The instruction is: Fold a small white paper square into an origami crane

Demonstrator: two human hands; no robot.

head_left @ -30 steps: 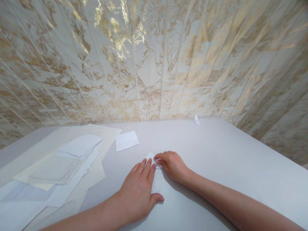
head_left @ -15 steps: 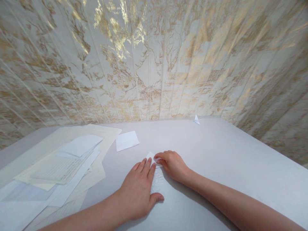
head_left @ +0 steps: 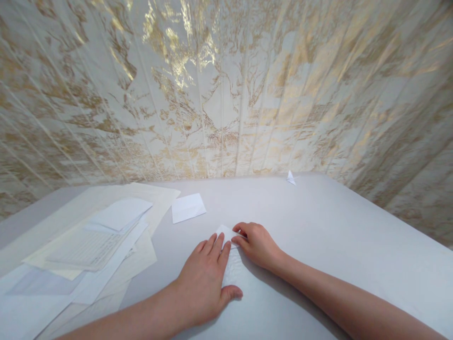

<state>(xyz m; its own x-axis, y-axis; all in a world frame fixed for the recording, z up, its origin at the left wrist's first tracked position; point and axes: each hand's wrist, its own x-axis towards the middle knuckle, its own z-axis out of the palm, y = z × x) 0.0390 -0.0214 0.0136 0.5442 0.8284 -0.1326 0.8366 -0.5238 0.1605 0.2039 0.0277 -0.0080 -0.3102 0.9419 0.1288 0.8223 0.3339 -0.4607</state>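
A small folded piece of white paper [head_left: 226, 232] lies on the white table, with a pointed top showing beyond my fingertips. My left hand [head_left: 207, 278] rests flat across its left part, fingers stretched forward and thumb out to the side, so much of the paper is hidden. At the paper's right corner, my right hand [head_left: 255, 243] has its thumb and index finger curled in a pinch on the edge. Faintly wrinkled, pale paper or table covering [head_left: 233, 269] shows between the two hands.
To the left spreads a loose pile of white and cream sheets [head_left: 141, 269], with a printed page [head_left: 88, 248] among them. A folded white paper [head_left: 188, 208] lies beyond my left hand. Near the gold-patterned wall [head_left: 226, 118] stands a tiny folded paper piece [head_left: 290, 178].
My right thumb and index finger have shifted slightly right along the folded paper, uncovering more of its top. My left hand stays pressed on it. The view has shifted a little.
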